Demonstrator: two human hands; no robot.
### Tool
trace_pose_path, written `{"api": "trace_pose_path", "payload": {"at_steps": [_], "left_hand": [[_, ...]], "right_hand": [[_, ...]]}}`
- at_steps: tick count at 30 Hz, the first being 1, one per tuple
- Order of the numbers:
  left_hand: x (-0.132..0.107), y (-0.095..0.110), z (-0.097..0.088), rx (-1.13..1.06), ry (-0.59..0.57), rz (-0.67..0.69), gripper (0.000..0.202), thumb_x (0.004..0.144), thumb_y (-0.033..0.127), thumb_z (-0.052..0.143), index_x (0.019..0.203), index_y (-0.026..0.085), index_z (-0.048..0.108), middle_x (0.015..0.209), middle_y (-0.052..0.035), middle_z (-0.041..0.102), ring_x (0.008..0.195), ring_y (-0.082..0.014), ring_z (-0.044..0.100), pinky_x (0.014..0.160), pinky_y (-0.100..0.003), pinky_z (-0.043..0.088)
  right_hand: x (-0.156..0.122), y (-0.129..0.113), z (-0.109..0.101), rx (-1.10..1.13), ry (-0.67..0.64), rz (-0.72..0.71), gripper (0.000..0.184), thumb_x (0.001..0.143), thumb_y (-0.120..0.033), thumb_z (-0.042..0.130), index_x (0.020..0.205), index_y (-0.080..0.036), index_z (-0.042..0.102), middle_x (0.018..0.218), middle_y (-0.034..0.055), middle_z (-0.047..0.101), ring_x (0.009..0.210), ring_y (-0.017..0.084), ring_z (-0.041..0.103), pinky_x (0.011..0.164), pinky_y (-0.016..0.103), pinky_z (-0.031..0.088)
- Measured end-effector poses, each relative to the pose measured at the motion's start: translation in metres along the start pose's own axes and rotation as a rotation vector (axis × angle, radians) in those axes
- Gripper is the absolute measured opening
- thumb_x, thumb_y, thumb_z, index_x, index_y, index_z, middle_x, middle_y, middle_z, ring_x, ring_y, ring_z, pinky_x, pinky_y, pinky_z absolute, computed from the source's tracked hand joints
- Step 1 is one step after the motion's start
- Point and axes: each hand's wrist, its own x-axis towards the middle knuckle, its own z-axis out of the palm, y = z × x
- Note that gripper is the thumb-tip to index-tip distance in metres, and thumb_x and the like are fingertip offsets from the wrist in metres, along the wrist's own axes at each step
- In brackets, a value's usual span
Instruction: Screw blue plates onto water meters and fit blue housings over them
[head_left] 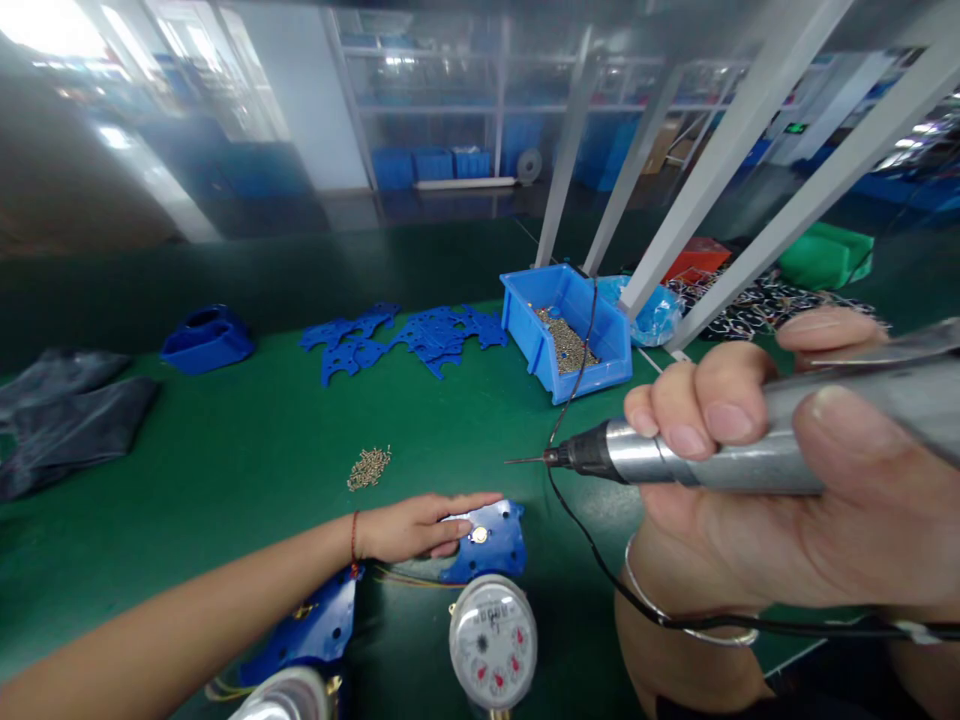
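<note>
My right hand (pixel 787 470) is close to the camera, fingers wrapped round a silver electric screwdriver (pixel 675 455). Its thin bit points left, in the air above the green table. A black cable runs from it across the table. My left hand (pixel 420 525) lies flat, fingers stretched out, pressing on a blue plastic plate (pixel 491 545) with a brass fitting in it. A red cord is round that wrist. A second blue plate (pixel 315 625) lies under my forearm. A small heap of screws (pixel 368 467) sits beyond my left hand.
A water meter dial (pixel 493 640) stands at the near edge, another meter (pixel 289 695) beside it. A blue bin (pixel 566 330) holds screws. Several blue plates (pixel 405 335) lie at the back, with a blue housing (pixel 206 340) and dark cloth (pixel 67 410) at left. White frame bars (pixel 720 150) slant at right.
</note>
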Motion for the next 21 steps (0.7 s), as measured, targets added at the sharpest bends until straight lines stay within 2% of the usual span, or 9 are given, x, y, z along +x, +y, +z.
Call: {"api": "trace_pose_path", "payload": {"at_steps": [5,8,10,11,13,15,17,18,21], "left_hand": [[0.002,0.009,0.000,0.055,-0.037,0.006,0.066,0.094,0.059,0.035,0.147,0.020,0.025,0.057,0.0051,0.028,0.051,-0.0116,0.027,0.048,-0.023,0.022],[0.001,0.009,0.005,0.099,0.014,0.003,0.064,0.095,0.056,0.031,0.147,0.020,0.023,0.056,0.0055,0.025,0.049,-0.0119,0.024,0.048,-0.024,0.021],[0.000,0.008,0.008,0.146,0.052,-0.012,0.063,0.095,0.057,0.030,0.147,0.020,0.024,0.057,0.0044,0.032,0.051,-0.0126,0.028,0.051,-0.023,0.026],[0.000,0.007,0.009,0.168,0.067,-0.011,0.063,0.095,0.057,0.030,0.147,0.021,0.025,0.063,0.0022,0.042,0.056,-0.0133,0.035,0.055,-0.023,0.031],[-0.001,0.007,0.007,0.193,0.085,0.009,0.062,0.094,0.058,0.032,0.146,0.023,0.029,0.092,-0.0054,0.057,0.075,-0.0166,0.047,0.070,-0.025,0.039],[0.000,0.008,0.003,0.156,0.068,0.004,0.062,0.093,0.060,0.035,0.144,0.025,0.032,0.107,-0.0080,0.056,0.082,-0.0179,0.048,0.072,-0.026,0.040],[0.003,0.008,-0.002,0.061,0.007,-0.048,0.066,0.091,0.062,0.039,0.144,0.025,0.032,0.082,-0.0039,0.054,0.065,-0.0149,0.042,0.056,-0.024,0.035],[0.004,0.008,-0.004,0.007,-0.026,-0.072,0.068,0.090,0.063,0.041,0.145,0.024,0.031,0.067,-0.0001,0.046,0.056,-0.0134,0.035,0.050,-0.023,0.029],[0.005,0.008,-0.006,-0.071,-0.066,-0.077,0.072,0.089,0.063,0.043,0.145,0.021,0.029,0.054,0.0052,0.027,0.050,-0.0120,0.026,0.046,-0.023,0.022]], "right_hand": [[-0.002,0.004,-0.009,0.040,-0.093,-0.041,0.021,0.062,-0.025,0.071,0.077,-0.025,0.056,0.051,-0.0081,0.051,0.042,0.009,0.042,0.041,0.024,0.035],[-0.001,0.006,-0.009,0.032,-0.087,-0.059,0.019,0.063,-0.025,0.068,0.078,-0.024,0.055,0.051,-0.0075,0.051,0.042,0.010,0.042,0.040,0.024,0.035],[0.000,0.006,-0.006,0.019,-0.070,-0.047,0.018,0.062,-0.025,0.066,0.076,-0.024,0.054,0.048,-0.0078,0.050,0.040,0.009,0.040,0.039,0.023,0.033],[0.001,0.006,-0.004,0.020,-0.063,-0.041,0.017,0.061,-0.024,0.063,0.075,-0.024,0.053,0.046,-0.0080,0.049,0.038,0.009,0.039,0.038,0.022,0.031],[0.002,0.005,-0.002,0.041,-0.044,-0.033,0.015,0.058,-0.022,0.058,0.071,-0.023,0.052,0.043,-0.0077,0.048,0.035,0.008,0.037,0.036,0.021,0.029],[0.002,0.004,-0.001,0.063,-0.031,-0.025,0.014,0.057,-0.021,0.056,0.070,-0.022,0.052,0.042,-0.0073,0.047,0.034,0.007,0.036,0.036,0.020,0.029],[0.002,0.004,-0.003,0.070,-0.031,-0.041,0.014,0.059,-0.021,0.058,0.072,-0.022,0.054,0.045,-0.0071,0.048,0.036,0.008,0.038,0.037,0.021,0.032],[0.001,0.004,-0.004,0.067,-0.040,-0.050,0.014,0.060,-0.021,0.060,0.073,-0.022,0.055,0.046,-0.0070,0.049,0.038,0.008,0.039,0.037,0.021,0.032],[0.002,0.003,-0.004,0.049,-0.037,-0.047,0.013,0.059,-0.022,0.059,0.072,-0.024,0.057,0.045,-0.0075,0.049,0.037,0.008,0.039,0.036,0.022,0.031]]}}
